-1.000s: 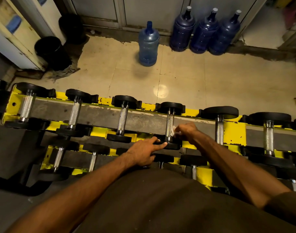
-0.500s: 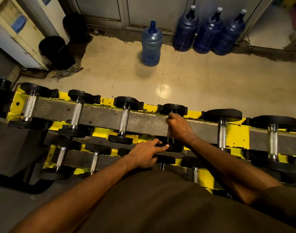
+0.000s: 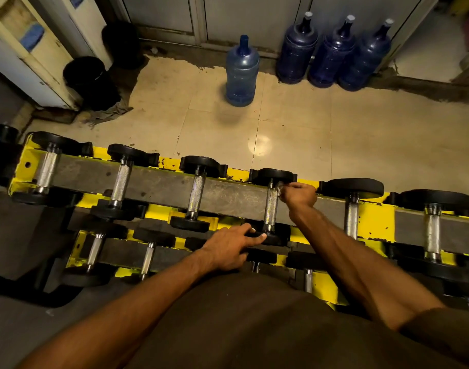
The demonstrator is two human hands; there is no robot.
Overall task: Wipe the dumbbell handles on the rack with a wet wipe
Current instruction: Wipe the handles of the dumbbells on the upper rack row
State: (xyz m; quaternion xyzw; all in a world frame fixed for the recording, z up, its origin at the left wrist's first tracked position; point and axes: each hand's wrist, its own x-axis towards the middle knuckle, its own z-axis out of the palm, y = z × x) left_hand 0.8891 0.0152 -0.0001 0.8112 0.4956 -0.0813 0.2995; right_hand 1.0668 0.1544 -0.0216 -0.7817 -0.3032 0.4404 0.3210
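Where the fourth dumbbell (image 3: 270, 218) from the left lies across the top tier of the yellow rack (image 3: 372, 217), the right hand (image 3: 299, 195) sits at the far end of its metal handle (image 3: 271, 203), just below the far black weight (image 3: 274, 174). Its fingers are curled and pinch a small pale wipe (image 3: 279, 188) against the handle; only a scrap of the wipe shows beside the knuckles. The left hand (image 3: 228, 247) lies on the near black weight (image 3: 277, 238) of the same dumbbell. Its fingers are stretched out fairly straight and press on the weight, grasping nothing. Other dumbbells line both tiers on either side. On the tiled floor (image 3: 361, 134) beyond stands a light blue water jug (image 3: 241, 73), with three darker jugs (image 3: 332, 51) by the wall.
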